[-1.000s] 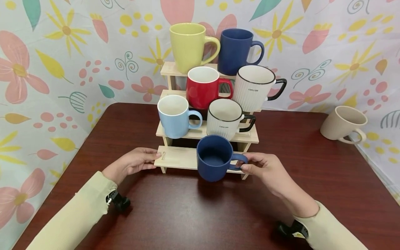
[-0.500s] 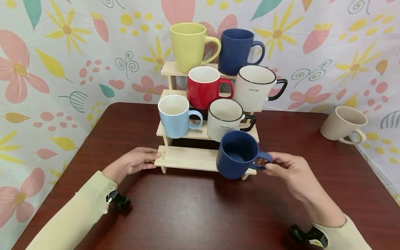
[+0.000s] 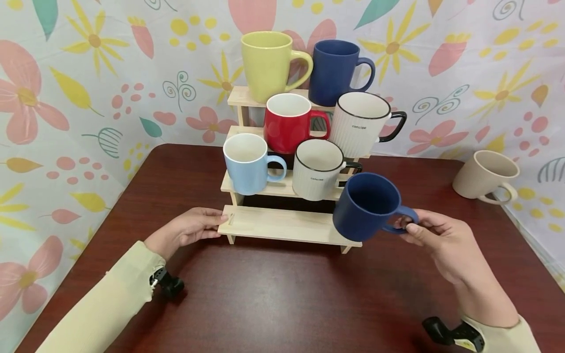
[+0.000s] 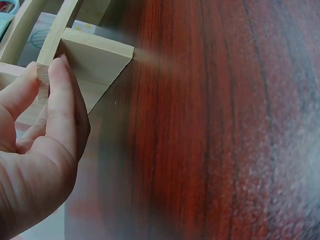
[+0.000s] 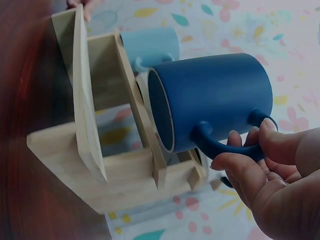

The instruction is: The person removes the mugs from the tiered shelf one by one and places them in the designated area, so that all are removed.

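Observation:
My right hand (image 3: 446, 245) grips the handle of a dark blue mug (image 3: 368, 208), held up in front of the right end of a tiered wooden rack (image 3: 282, 223). In the right wrist view the thumb and fingers pinch that handle (image 5: 227, 148), and the mug's (image 5: 215, 95) base faces the rack. My left hand (image 3: 190, 228) pinches the left end of the rack's lowest shelf. The left wrist view has the shelf end (image 4: 43, 75) between thumb and fingers. Nearest the held mug is a white ribbed mug (image 3: 315, 174) with a black rim, its handle partly hidden.
A light blue mug (image 3: 247, 166) shares the white mug's tier. Above stand a red mug (image 3: 286, 127), a larger white ribbed mug (image 3: 355, 130), a yellow mug (image 3: 265, 66) and another dark blue mug (image 3: 332, 73). A beige mug (image 3: 481, 176) lies tilted on the table (image 3: 265, 304) at right.
My right hand has carried the dark blue mug rightward and slightly up, from in front of the lowest shelf's middle to its right end. The left hand has kept its place.

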The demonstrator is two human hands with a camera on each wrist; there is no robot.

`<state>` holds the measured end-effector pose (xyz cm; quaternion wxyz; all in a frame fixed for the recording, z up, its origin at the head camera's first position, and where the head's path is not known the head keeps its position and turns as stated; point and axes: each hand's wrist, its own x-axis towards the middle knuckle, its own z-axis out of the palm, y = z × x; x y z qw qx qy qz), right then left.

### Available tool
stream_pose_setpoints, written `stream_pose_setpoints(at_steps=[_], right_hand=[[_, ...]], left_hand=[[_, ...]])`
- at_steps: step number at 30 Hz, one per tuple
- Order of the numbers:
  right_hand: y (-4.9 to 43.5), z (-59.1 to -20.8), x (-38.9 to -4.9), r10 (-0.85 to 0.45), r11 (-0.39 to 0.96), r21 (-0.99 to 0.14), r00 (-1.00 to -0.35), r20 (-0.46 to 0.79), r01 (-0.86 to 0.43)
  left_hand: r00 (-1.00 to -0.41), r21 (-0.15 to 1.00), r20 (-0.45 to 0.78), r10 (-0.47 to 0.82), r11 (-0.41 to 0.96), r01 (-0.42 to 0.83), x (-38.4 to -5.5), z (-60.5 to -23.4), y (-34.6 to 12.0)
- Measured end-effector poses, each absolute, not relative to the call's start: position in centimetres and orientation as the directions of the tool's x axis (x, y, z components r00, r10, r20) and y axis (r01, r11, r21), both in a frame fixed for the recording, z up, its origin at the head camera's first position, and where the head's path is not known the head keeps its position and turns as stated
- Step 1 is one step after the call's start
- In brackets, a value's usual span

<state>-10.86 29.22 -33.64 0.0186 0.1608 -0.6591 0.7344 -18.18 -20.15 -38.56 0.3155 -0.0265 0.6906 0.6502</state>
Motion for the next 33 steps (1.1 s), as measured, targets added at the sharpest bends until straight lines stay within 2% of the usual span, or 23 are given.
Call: stream_pose_setpoints(at_steps=[14, 23, 33], right_hand=[[32.4, -33.5, -11.9, -0.053, -0.258, -0.928, -0.955, 0.291, -0.268], [33.8, -33.7, -12.7, 0.047, -0.267, -0.925, -0.962, 0.267, -0.270], [35.0, -34.2, -14.1, 0.185, -0.207, -0.964, -0.975, 0.126, -0.164]], left_hand=[[-0.798, 0.880, -0.473, 0.374, 0.161, -0.446, -18.5, -38.9, -20.2], [-0.795, 0.879, -0.476, 0.376, 0.169, -0.446, -18.4, -38.7, -20.2], [-0.794, 0.880, -0.473, 0.381, 0.173, -0.441, -18.4, -38.7, -20.2]])
